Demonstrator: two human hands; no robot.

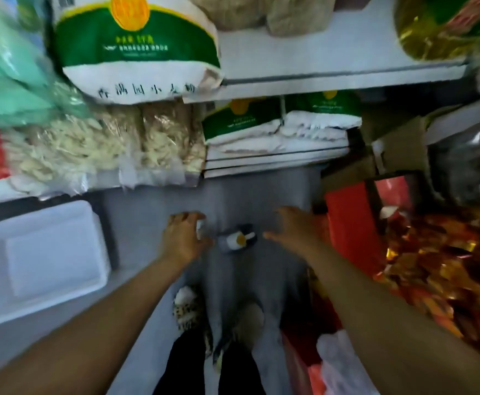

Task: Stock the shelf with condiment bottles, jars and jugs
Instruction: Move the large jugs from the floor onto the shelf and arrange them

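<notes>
Shelves fill the top of the view, kinda blurry overall. At far left a white foam box is seen on the floor, under a shelf loaded with clear bags of pale dried stuff. Above those, a big green-and-white flour sack is stacked, and more sacks of the same kind are laid flat on a lower shelf further right.

Down on the grey floor, the left hand is reached out with its fingers curled around something small and white; what that thing is can't be made out, though the grip looks closed on it. Just right of it a small dark bottle with a white and yellow end is lying on its side on the floor, between the two hands and touched by neither.

The right hand is held above the floor with fingers spread wide, nothing in it. Beside it a red box is stood, and at far right a heap of shiny red and gold packets is piled up.
</notes>
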